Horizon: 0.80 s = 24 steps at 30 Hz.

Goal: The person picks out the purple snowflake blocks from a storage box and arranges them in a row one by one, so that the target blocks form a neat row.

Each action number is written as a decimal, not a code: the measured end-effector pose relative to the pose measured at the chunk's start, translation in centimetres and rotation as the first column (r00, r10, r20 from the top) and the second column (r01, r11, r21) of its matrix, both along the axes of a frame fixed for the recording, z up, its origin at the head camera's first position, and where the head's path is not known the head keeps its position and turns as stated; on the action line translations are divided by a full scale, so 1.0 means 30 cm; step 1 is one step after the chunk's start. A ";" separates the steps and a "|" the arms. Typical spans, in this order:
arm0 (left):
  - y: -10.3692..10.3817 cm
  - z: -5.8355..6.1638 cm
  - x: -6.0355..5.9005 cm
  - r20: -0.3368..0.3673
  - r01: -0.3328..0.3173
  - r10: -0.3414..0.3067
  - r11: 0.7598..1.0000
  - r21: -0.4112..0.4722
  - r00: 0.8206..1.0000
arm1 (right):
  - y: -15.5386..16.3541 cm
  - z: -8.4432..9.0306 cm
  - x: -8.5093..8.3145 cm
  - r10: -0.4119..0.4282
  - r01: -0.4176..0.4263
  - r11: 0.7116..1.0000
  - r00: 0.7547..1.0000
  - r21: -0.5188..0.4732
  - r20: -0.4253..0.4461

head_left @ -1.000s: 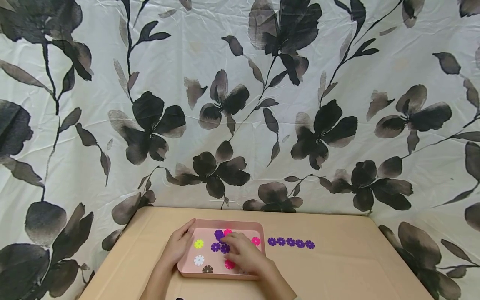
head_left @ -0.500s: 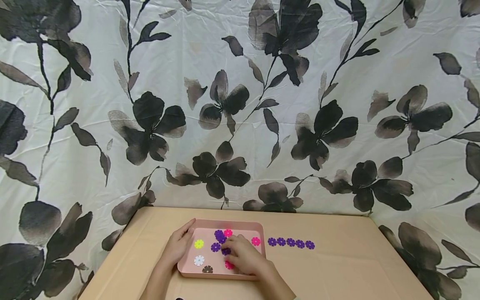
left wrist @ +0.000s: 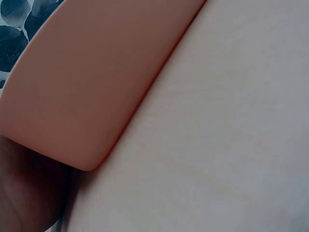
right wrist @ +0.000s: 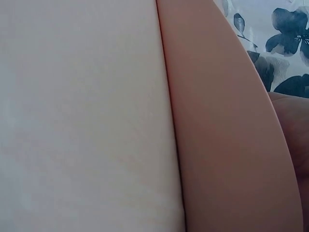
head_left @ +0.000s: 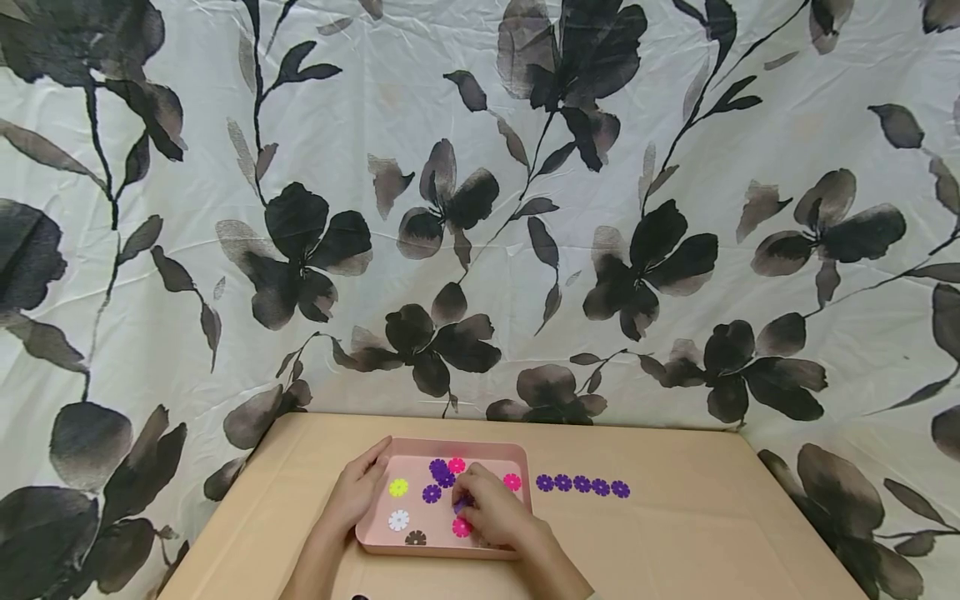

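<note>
My left hand (head_left: 358, 493) grips the left side of a shallow pink tray (head_left: 442, 451), its fingers along the outer wall. Over the tray's right part, my right hand (head_left: 491, 506) pinches a purple flower-shaped disc (head_left: 461, 505), mostly hidden by the fingers. Left of that hand lie more purple flower discs (head_left: 432, 494), some overlapping. Pink discs (head_left: 461, 527), a yellow disc (head_left: 398, 487), a white disc (head_left: 399, 520) and a brown disc (head_left: 416, 538) are also in the tray. Both wrist views show mainly the tray's outer wall (left wrist: 96, 87).
On the tan table (head_left: 675, 542), a row of several purple flower discs (head_left: 582, 484) lies just right of the tray. A dark object (head_left: 360, 597) is cut off at the bottom edge. Behind the table hangs a white cloth (head_left: 420, 75) with dark flowers.
My right fingers have closed on a purple disc at the right of the purple group and drawn it slightly right. The left hand and tray have stayed in place.
</note>
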<state>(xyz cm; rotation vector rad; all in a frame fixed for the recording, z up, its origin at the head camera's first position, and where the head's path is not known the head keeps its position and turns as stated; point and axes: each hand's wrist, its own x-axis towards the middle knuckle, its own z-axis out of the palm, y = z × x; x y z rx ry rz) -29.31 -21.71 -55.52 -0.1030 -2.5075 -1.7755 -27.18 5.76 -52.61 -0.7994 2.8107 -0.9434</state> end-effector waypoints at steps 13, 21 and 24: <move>0.003 0.008 0.000 -0.011 0.005 -0.005 1.000 0.003 1.000 | 0.031 0.015 -0.025 0.022 -0.021 0.996 1.000 -0.092 0.011; 0.008 0.006 0.000 -0.013 0.007 -0.007 1.000 0.010 1.000 | 0.066 0.036 -0.034 0.001 0.007 0.988 0.999 -0.155 0.052; 0.010 0.006 0.000 -0.014 0.004 -0.004 1.000 0.010 1.000 | 0.082 0.048 -0.039 -0.011 0.019 0.985 0.999 -0.172 0.048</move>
